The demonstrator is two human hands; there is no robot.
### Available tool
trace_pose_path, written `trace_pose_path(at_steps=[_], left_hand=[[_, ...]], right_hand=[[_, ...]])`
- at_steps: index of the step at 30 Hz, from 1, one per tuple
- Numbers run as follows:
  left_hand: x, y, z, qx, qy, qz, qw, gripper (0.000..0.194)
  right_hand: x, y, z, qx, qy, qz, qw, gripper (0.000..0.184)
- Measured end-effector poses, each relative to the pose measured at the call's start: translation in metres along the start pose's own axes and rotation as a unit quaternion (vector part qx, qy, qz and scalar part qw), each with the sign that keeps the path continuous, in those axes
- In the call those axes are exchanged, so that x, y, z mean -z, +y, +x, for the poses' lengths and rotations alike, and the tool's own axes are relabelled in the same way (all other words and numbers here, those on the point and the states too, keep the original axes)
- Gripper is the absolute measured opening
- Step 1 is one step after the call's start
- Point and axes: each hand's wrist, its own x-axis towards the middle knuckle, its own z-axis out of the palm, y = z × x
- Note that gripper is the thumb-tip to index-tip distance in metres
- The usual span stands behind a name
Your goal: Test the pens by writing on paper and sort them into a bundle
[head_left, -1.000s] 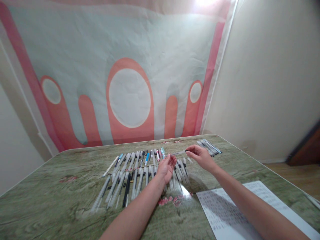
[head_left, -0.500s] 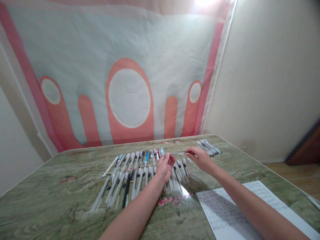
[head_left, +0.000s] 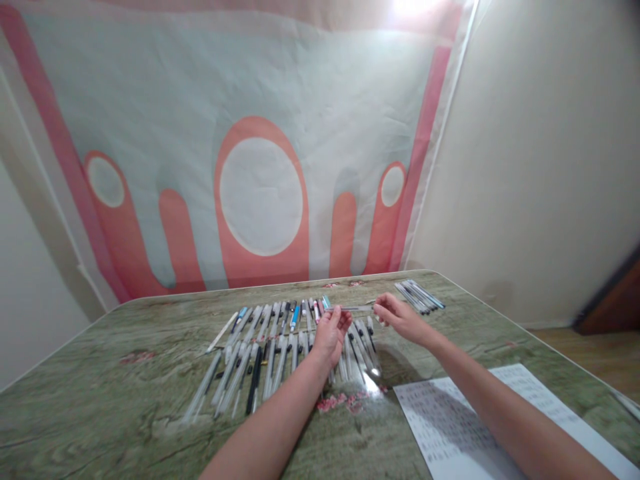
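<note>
A thin clear pen (head_left: 357,309) is held level above the table. My left hand (head_left: 332,335) is closed on its left part, thumb and fingers pinching it. At the pen's right end, my right hand (head_left: 397,317) has its fingertips pinched together; any small part between them is too small to make out. Beneath and left of my hands lie two rows of pens: a far row with a blue marker (head_left: 295,316) and pink-and-white pens, and a near row of mostly clear pens with a black pen (head_left: 254,380). My left hand and forearm hide part of the near row.
A group of several pens (head_left: 419,297) lies at the far right of the wooden-patterned table (head_left: 100,400). A printed sheet (head_left: 425,407) lies at the near right, under my right forearm. Behind the table hangs a pink and grey cloth (head_left: 260,80).
My right hand has shifted very slightly to the right, with its fingers at the pen's end. My left hand keeps its hold, and the view has shifted a little.
</note>
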Motion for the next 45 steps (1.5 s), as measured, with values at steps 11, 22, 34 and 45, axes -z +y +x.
trace_pose_path(at_steps=[11,22,34,45], left_hand=[[0.002,-0.003,0.000,-0.007,-0.011,0.016,1.000,0.012],[0.001,-0.005,0.000,0.010,-0.006,-0.014,1.000,0.011],[0.006,-0.008,0.001,0.018,-0.004,-0.014,1.000,0.010],[0.001,-0.005,-0.001,0.025,0.010,-0.018,0.999,0.009]], right_hand=[[-0.005,0.011,0.001,-0.029,0.015,-0.067,0.997,0.042],[-0.002,0.004,0.000,0.033,0.002,-0.116,0.993,0.043],[-0.001,0.011,0.001,0.013,0.000,-0.071,0.997,0.045],[0.000,0.011,0.001,-0.004,-0.022,-0.017,1.000,0.042]])
